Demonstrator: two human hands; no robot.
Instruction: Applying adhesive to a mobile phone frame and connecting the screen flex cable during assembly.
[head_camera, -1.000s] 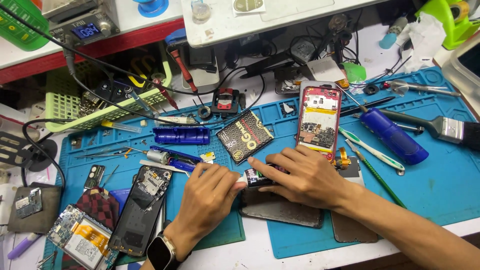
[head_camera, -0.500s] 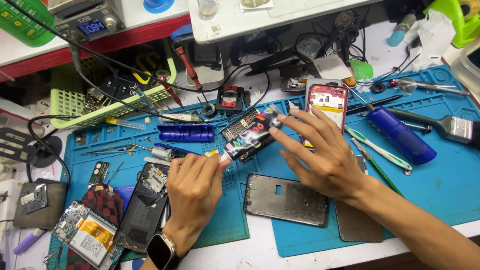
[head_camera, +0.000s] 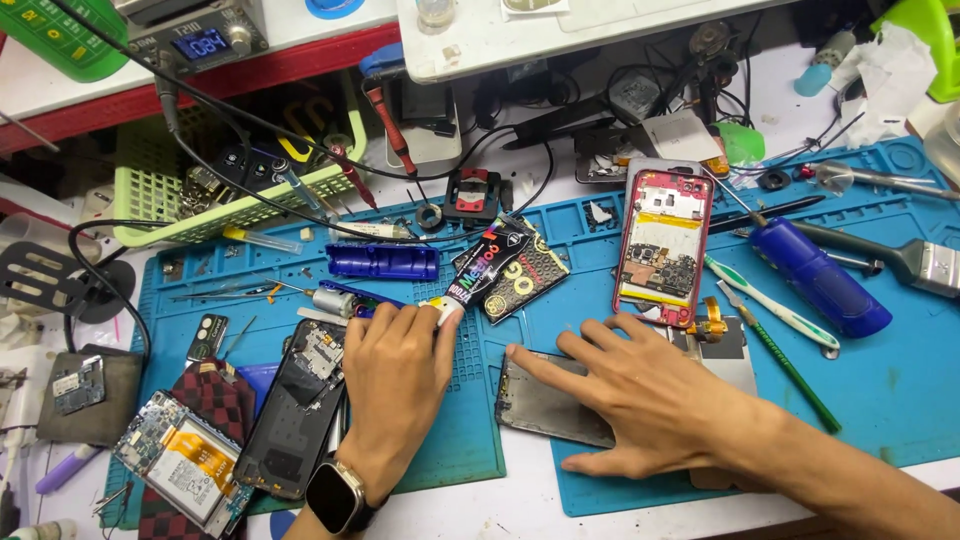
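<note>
My left hand (head_camera: 395, 385), with a smartwatch on the wrist, grips the white nozzle end of a black glue tube (head_camera: 480, 268) that points up and to the right over the blue mat (head_camera: 880, 400). My right hand (head_camera: 650, 400) lies flat with fingers spread on a dark grey phone panel (head_camera: 540, 405) on the mat. Just above the right hand lies an opened red phone (head_camera: 665, 245), its yellow battery and boards exposed. Under the tube's far end sits a black patterned packet (head_camera: 525, 275).
A dismantled black phone (head_camera: 300, 405) and another opened phone (head_camera: 185, 470) lie at the left. A blue case (head_camera: 382, 261), a blue-handled tool (head_camera: 820, 275), a toothbrush (head_camera: 770, 300), a brush (head_camera: 920, 262), a green basket (head_camera: 200, 190) and cables crowd the bench.
My right hand let go of the glue tube and came down flat onto the grey panel. My left hand kept the tube by its nozzle and shifted slightly right.
</note>
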